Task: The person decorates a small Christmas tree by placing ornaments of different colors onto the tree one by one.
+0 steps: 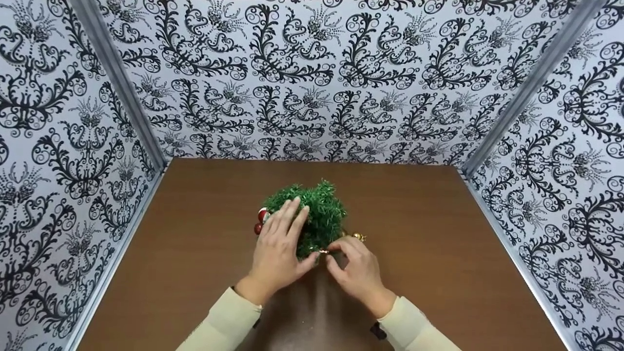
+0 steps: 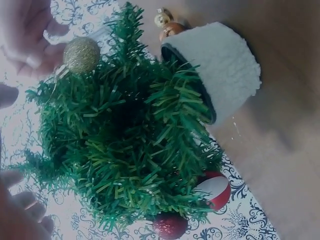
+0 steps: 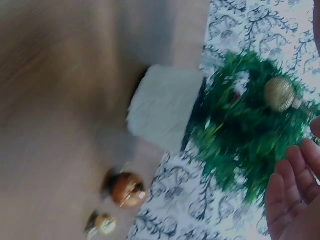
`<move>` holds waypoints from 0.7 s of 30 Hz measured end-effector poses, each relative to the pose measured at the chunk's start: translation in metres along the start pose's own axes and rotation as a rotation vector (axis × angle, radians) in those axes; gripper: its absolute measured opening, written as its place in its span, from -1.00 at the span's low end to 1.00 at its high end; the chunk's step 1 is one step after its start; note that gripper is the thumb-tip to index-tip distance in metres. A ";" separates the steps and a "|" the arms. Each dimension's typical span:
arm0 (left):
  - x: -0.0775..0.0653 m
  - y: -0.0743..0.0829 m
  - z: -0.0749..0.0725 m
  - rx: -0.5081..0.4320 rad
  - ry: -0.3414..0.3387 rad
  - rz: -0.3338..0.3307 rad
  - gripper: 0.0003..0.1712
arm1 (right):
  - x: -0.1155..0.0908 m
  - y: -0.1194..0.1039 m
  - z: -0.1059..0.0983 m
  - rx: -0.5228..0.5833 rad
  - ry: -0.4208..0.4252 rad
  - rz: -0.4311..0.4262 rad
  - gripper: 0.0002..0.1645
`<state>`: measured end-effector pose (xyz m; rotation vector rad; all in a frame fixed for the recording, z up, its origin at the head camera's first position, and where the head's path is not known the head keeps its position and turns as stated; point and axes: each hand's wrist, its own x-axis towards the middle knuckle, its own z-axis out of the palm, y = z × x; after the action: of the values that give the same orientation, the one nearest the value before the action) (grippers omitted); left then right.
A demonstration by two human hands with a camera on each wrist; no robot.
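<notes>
A small artificial Christmas tree [image 1: 324,214] with green tinsel-like branches stands in front of me, its white fuzzy pot [image 2: 220,70] on the table. My left hand [image 1: 278,248] lies along the tree's left side, fingers extended and thumb reaching toward the front. With thumb and index finger, my right hand [image 1: 358,268] pinches at the cap end of a glittery gold ball ornament [image 3: 279,94] at the branches. On the tree's left side hang a red glitter ball [image 2: 170,226] and a red-and-white ornament [image 2: 215,191].
On the brown table [image 1: 414,204], a shiny copper-coloured ball [image 3: 127,190] and a smaller gold ornament [image 3: 105,223] lie to the right of the pot. Black-and-white patterned walls [image 1: 312,97] enclose the table at the back and sides.
</notes>
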<state>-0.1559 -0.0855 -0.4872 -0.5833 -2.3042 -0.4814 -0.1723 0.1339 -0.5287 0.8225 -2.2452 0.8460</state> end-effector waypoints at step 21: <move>0.001 0.000 0.002 -0.008 -0.121 0.015 0.01 | -0.039 0.106 -0.016 -0.139 -0.311 0.319 -0.64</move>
<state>-0.1575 -0.0845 -0.4877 -0.6490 -2.4111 -0.4595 -0.2185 0.2225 -0.5840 0.5692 -2.7270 0.7288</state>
